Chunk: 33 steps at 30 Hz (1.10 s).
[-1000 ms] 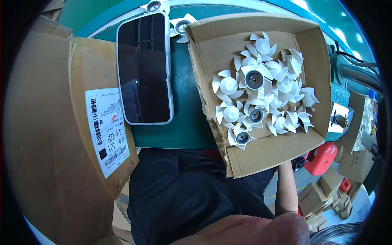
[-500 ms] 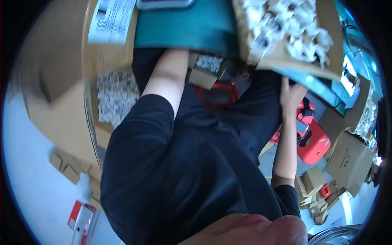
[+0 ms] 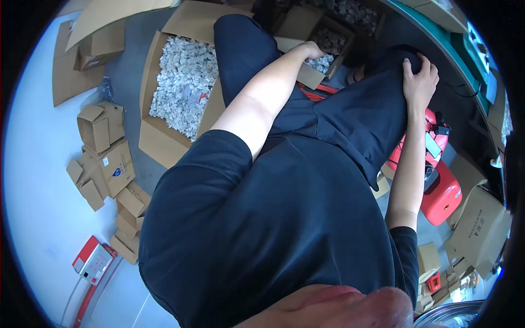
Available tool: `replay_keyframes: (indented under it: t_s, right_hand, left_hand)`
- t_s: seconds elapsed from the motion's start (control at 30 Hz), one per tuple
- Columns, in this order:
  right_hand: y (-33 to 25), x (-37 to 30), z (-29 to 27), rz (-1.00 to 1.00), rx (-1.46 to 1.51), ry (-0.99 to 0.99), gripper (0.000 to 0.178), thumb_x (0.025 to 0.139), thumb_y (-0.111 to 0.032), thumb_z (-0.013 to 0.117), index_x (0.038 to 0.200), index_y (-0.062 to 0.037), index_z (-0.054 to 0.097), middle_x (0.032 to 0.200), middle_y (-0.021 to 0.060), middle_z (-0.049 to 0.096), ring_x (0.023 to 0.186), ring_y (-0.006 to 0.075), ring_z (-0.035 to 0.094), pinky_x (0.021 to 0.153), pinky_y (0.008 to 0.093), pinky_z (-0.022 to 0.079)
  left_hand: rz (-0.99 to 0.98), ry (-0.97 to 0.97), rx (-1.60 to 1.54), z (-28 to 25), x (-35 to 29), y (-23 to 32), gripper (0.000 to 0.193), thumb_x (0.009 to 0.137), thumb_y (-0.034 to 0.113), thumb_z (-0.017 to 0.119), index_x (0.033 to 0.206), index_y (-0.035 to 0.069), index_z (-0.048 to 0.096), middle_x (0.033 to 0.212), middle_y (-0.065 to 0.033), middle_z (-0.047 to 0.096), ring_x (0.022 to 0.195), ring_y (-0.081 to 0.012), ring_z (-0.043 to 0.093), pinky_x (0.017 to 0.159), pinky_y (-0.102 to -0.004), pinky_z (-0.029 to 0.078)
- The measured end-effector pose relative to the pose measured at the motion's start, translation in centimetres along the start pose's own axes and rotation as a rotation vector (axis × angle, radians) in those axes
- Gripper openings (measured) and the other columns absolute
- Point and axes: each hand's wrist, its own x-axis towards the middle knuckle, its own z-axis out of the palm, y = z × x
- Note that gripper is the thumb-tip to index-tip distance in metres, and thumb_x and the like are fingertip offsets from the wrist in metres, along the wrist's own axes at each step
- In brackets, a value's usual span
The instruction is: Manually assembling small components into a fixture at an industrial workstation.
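Observation:
My left hand (image 3: 313, 51) reaches down between my knees to a small open cardboard box (image 3: 313, 76) of grey-white crumpled pieces (image 3: 324, 63). It is at the pieces near the box's edge. Its fingers are mostly hidden, so I cannot tell whether they grip anything. My right hand (image 3: 420, 83) lies on my right thigh, fingers spread and holding nothing. Beside my left leg stands a large open carton (image 3: 146, 104), filled with similar pieces (image 3: 183, 82); a small red item shows among them.
A green-topped table (image 3: 432, 22) edges the upper right. Beside my right leg are a red rounded object (image 3: 442, 194) and black straps. Folded and open cartons (image 3: 112, 169) lie along the left wall, near a red-and-white box-like device (image 3: 94, 261). More cartons (image 3: 476, 229) stand at right.
The view has swung away from the table, which now sits at the upper right. My left hand, hidden before, is now visible at the small box. More of my right hand shows on my thigh.

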Motion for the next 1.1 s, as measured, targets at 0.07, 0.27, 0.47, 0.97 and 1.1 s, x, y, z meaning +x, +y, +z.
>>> replay_keyframes:
  t_s: [0.07, 0.27, 0.47, 0.97, 1.1]
  right_hand:
    - [0.1, 0.1, 0.0, -0.005, 0.012, 0.013, 0.051, 0.089, -0.045, 0.065, 0.130, -0.0147, 0.063, 0.132, 0.0196, 0.057, 0.126, 0.0398, 0.052, 0.106, 0.0481, 0.042]
    - [-0.8, 0.1, 0.4, -0.025, -0.116, -0.058, 0.052, 0.091, -0.044, 0.063, 0.134, -0.0142, 0.059, 0.131, 0.0194, 0.057, 0.126, 0.0401, 0.052, 0.105, 0.0506, 0.043]
    - [-3.5, 3.5, 3.9, -0.427, -0.286, -0.632, 0.050, 0.092, -0.043, 0.062, 0.129, -0.0095, 0.060, 0.126, 0.0194, 0.062, 0.121, 0.0397, 0.058, 0.097, 0.0572, 0.046]
    - [-17.6, 10.8, 18.8, -0.463, 0.529, -1.353, 0.051, 0.100, -0.049, 0.058, 0.117, -0.0018, 0.066, 0.099, 0.0060, 0.070, 0.081, 0.0172, 0.068, 0.074, 0.0330, 0.054]
    - [-20.7, 9.2, 23.3, -0.210, 0.441, -1.453, 0.048, 0.100, -0.050, 0.056, 0.111, -0.0051, 0.067, 0.096, 0.0041, 0.069, 0.078, 0.0141, 0.067, 0.066, 0.0314, 0.053]
  left_hand:
    - [0.030, 0.062, 0.022, -1.2, -0.5, -1.1, 0.054, 0.086, 0.045, 0.071, 0.104, -0.006, 0.071, 0.089, -0.0146, 0.071, 0.062, -0.0266, 0.066, 0.060, -0.0404, 0.056]
    - [0.424, 0.381, -0.184, -4.4, -4.8, -0.4, 0.038, 0.093, 0.032, 0.068, 0.116, 0.000, 0.069, 0.093, -0.0113, 0.073, 0.074, -0.0213, 0.069, 0.070, -0.0348, 0.056]
    - [0.696, 0.664, -0.585, -9.8, -25.1, 0.1, 0.026, 0.097, 0.019, 0.067, 0.116, 0.002, 0.069, 0.099, -0.0079, 0.073, 0.090, -0.0125, 0.069, 0.080, -0.0278, 0.055]
    - [-0.047, 1.276, -0.317, 4.2, -33.9, -3.9, 0.036, 0.095, 0.026, 0.069, 0.124, 0.006, 0.063, 0.131, -0.0164, 0.060, 0.123, -0.0301, 0.058, 0.104, -0.0405, 0.046]
    - [-0.003, 1.114, -0.526, 6.5, -32.2, -6.6, 0.041, 0.095, 0.028, 0.068, 0.128, 0.006, 0.060, 0.141, -0.0191, 0.051, 0.134, -0.0374, 0.047, 0.111, -0.0450, 0.039]
